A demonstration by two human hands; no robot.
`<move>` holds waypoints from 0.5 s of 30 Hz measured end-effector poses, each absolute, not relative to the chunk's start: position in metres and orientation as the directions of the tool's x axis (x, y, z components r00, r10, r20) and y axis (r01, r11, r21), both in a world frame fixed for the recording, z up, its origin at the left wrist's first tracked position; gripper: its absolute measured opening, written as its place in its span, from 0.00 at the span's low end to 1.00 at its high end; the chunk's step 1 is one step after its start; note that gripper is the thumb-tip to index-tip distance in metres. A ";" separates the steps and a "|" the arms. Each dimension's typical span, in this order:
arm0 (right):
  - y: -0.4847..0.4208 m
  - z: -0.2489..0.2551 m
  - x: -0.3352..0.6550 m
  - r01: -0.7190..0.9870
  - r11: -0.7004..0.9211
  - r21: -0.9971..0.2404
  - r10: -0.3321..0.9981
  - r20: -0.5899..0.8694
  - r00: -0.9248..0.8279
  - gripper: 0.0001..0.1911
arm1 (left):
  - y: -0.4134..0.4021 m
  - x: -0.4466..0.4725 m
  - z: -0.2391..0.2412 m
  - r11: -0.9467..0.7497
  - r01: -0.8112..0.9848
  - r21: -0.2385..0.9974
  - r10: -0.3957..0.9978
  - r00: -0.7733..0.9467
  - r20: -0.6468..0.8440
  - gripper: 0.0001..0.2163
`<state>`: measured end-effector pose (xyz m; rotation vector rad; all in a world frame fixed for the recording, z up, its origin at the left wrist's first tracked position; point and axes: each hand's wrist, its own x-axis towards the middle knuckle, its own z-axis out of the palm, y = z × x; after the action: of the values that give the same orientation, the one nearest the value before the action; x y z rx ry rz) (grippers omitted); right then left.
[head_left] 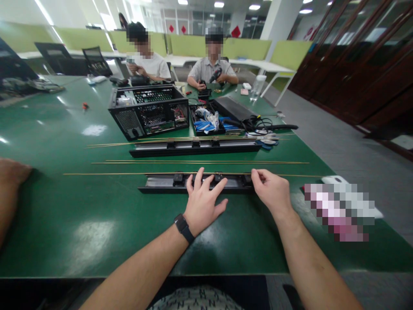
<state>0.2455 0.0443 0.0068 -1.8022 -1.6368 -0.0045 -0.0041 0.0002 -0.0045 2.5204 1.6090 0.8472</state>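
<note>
In front of me lies a long black channel (161,190) with a silvery inside and several small black blocks (178,178) set along it. A thin brass-coloured rod (103,174) runs lengthwise over its far side, reaching well past both ends. My left hand (204,201), a black watch on the wrist, spreads its fingers over the middle of the channel and partly hides the blocks there. At the channel's right end, my right hand (272,189) is closed in a pinch on the rod, beside the last block.
More thin rods (129,162) lie beyond, then a second channel (193,150). Farther back stand an open computer case (148,112) and a box of gloves (206,120). A white phone (335,180) is at right. Another person's arm (13,181) rests at left; two people sit opposite.
</note>
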 end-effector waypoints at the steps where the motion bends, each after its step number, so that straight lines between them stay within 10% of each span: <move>1: 0.044 0.007 0.246 0.876 0.024 -0.482 0.870 0.441 0.218 0.22 | 0.000 -0.004 -0.004 -0.463 0.831 0.310 0.849 0.315 0.424 0.26; 15: 0.045 0.009 0.247 0.863 0.037 -0.503 0.870 0.441 0.220 0.21 | 0.000 -0.005 -0.004 -0.467 0.829 0.309 0.849 0.321 0.421 0.26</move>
<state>0.2473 0.0448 0.0087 -1.7905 -1.6107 0.0122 -0.0048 0.0002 -0.0040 2.5234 1.6028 0.8398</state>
